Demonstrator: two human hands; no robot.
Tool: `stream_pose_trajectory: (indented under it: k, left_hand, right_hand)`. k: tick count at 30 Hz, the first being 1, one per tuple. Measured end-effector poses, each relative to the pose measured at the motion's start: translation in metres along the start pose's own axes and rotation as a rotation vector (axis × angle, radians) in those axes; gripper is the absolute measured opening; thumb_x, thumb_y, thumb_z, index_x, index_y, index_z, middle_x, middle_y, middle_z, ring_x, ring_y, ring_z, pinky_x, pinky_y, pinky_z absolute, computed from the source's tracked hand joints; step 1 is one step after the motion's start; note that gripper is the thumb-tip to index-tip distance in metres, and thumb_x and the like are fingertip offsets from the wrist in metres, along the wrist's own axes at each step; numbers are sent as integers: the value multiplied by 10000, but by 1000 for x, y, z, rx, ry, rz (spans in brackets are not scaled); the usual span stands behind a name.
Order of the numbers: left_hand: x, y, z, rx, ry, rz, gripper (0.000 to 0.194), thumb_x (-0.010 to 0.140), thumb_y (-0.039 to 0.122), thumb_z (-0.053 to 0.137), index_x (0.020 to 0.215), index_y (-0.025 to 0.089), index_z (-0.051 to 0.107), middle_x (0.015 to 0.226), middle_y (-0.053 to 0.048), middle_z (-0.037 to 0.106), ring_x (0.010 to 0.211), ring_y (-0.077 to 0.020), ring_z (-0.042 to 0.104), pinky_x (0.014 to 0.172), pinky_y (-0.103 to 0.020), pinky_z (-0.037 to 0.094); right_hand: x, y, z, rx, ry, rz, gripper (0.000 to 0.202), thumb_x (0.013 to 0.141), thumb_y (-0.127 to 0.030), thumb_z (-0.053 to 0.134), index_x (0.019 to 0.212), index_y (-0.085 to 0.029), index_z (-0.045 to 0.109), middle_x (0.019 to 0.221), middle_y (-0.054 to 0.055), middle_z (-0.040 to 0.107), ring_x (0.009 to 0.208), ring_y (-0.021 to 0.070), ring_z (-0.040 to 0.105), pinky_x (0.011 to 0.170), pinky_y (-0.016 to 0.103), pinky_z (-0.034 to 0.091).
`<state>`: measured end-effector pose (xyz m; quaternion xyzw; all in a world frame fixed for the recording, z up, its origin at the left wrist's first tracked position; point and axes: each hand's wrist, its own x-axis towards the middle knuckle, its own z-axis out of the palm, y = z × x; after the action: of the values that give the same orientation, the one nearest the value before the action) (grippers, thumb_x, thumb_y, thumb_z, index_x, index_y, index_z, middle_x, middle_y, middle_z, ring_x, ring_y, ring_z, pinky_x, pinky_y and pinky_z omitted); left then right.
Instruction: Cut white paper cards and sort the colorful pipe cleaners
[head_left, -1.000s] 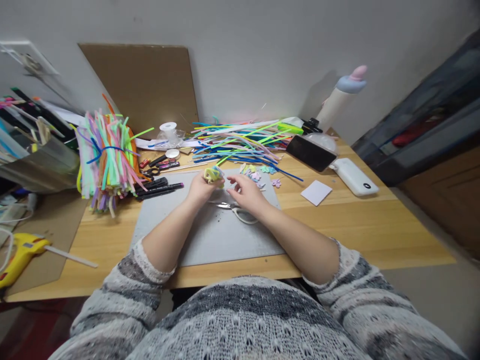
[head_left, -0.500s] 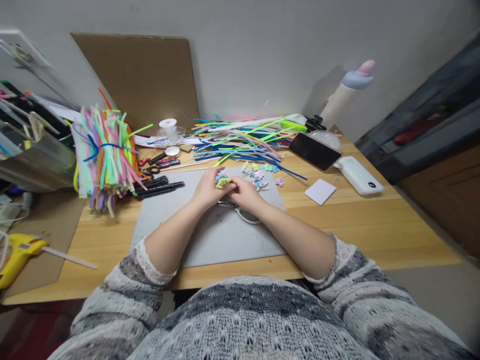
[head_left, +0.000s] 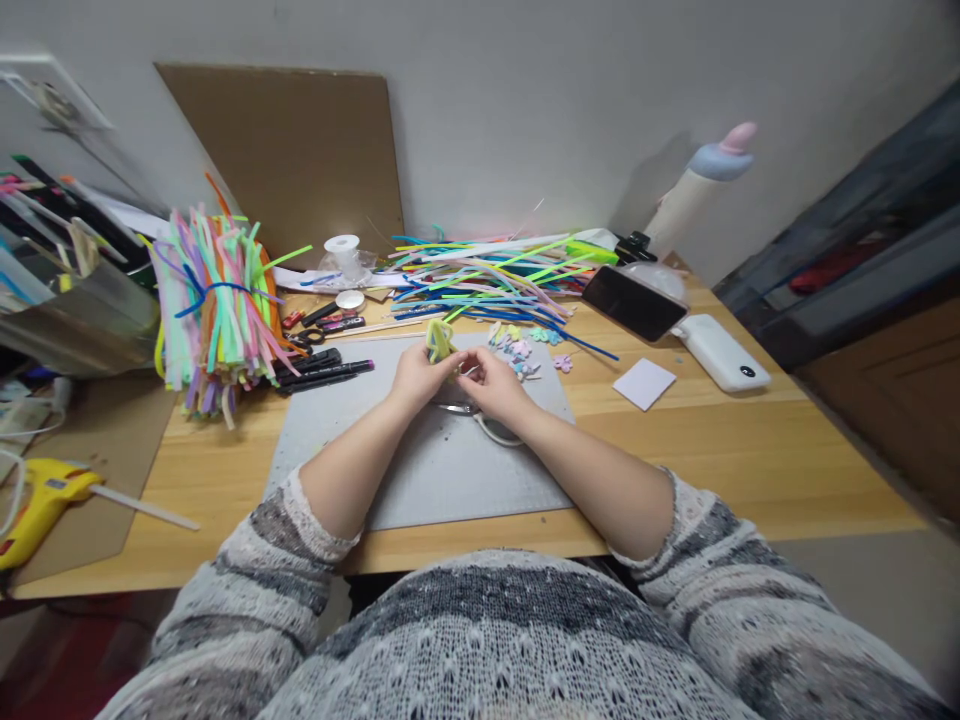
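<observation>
My left hand (head_left: 417, 380) pinches a small yellow bent pipe-cleaner piece (head_left: 438, 341), which stands up above the fingertips. My right hand (head_left: 495, 384) meets it from the right, fingers curled and pressed together; what they grip, if anything, is hidden. Both hands hover over a grey cutting mat (head_left: 450, 490). Beneath the right hand lies a pair of scissors (head_left: 496, 432), partly covered by it. Just behind that hand is a cluster of small pastel pipe-cleaner flowers (head_left: 517, 347), and a pink-purple flower (head_left: 562, 363) sits apart at the mat's edge.
Loose pipe cleaners (head_left: 487, 280) spread along the wall. A tied pipe-cleaner bundle (head_left: 217, 310) and black markers (head_left: 322, 375) are at left, with a yellow glue gun (head_left: 45, 505) nearer. To the right lie a phone (head_left: 634, 303), a white card (head_left: 644, 384) and a white power bank (head_left: 724, 352).
The yellow piece has turned and now stands more upright above my left fingers; the blue part seen beside it before no longer shows. My right fingers have shifted slightly. The view has moved a little.
</observation>
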<state>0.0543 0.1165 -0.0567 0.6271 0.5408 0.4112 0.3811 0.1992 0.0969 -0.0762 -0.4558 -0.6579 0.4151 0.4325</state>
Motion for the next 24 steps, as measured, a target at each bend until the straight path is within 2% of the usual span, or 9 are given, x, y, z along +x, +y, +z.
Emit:
stream_pose_trajectory:
  k: [3, 6, 10, 14, 17, 21, 24]
  left_hand:
    - [-7, 12, 1, -117, -43, -20, 356, 622, 434, 726, 807, 144, 633, 767, -38, 648, 703, -176, 574, 638, -275, 440]
    - [-12, 20, -2, -248, -141, -40, 435, 598, 439, 741, 897, 143, 631, 863, -44, 656, 670, -143, 566, 571, -244, 436]
    - [-13, 20, -10, -379, -278, -92, 437, 557, 426, 776, 852, 131, 646, 762, -33, 645, 596, -119, 551, 528, -231, 426]
    - [-12, 9, -13, -453, -264, -142, 389, 588, 415, 771, 819, 131, 640, 712, -22, 634, 549, -99, 530, 526, -230, 416]
    - [-11, 4, -12, -477, -228, -155, 383, 580, 397, 784, 814, 132, 636, 686, -12, 624, 526, -93, 510, 511, -229, 405]
    - [-11, 5, -13, -488, -199, -153, 379, 566, 397, 788, 792, 139, 626, 663, 2, 607, 513, -88, 489, 508, -231, 402]
    - [-12, 10, -12, -476, -213, -148, 380, 549, 387, 792, 780, 138, 621, 650, 2, 603, 509, -89, 481, 504, -235, 396]
  right_hand:
    - [-2, -4, -1, 104, -22, 32, 179, 687, -262, 603, 837, -185, 545, 732, -30, 585, 593, 108, 531, 559, 238, 435]
    - [-3, -9, -6, 225, -59, 90, 186, 693, -325, 609, 787, -189, 522, 667, -35, 589, 538, 103, 532, 480, 219, 418]
    - [-4, -14, -12, 342, -119, 172, 294, 669, -415, 656, 803, -173, 556, 611, -28, 608, 444, 92, 527, 385, 195, 371]
    - [-6, -15, -12, 408, -101, 223, 378, 624, -468, 710, 794, -180, 533, 505, -46, 592, 387, 91, 515, 370, 187, 371]
    - [-6, -13, -13, 433, -26, 234, 378, 618, -476, 724, 734, -189, 508, 471, -50, 584, 347, 73, 463, 359, 183, 351]
    - [-5, -11, -15, 463, 121, 218, 369, 635, -472, 717, 693, -204, 471, 480, -70, 571, 346, 54, 420, 360, 177, 323]
    - [-5, -13, -15, 474, 167, 212, 361, 646, -470, 710, 696, -203, 471, 471, -68, 564, 348, 55, 416, 364, 178, 313]
